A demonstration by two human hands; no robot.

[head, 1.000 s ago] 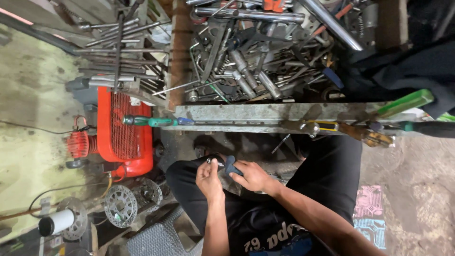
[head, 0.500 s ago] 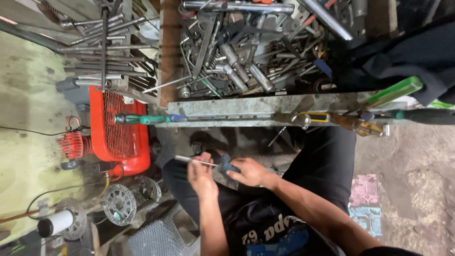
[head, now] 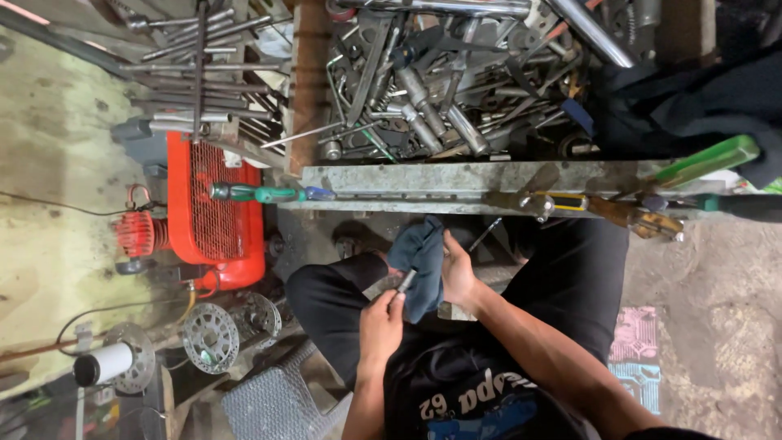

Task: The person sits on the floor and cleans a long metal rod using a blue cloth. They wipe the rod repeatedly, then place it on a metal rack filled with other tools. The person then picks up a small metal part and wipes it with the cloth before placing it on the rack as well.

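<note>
My left hand (head: 381, 316) pinches the near end of a short metal rod (head: 405, 282) over my lap. My right hand (head: 458, 273) is closed on a dark blue rag (head: 419, 254), which wraps around the far end of the rod. Both hands sit close together above my black trousers, just below the edge of a grey metal shelf (head: 423, 178).
A green-handled screwdriver (head: 259, 194), a yellow-handled tool (head: 562, 202) and a green-handled tool (head: 707, 160) rest along the shelf. Behind it lies a heap of wrenches and sockets (head: 423, 90). An orange compressor (head: 213, 210), brake discs (head: 210, 336) and a white spool (head: 103, 363) stand at left.
The rag has come up and spread over the rod's end, where before it was bunched small in my right hand. My left hand slid a little lower on the rod.
</note>
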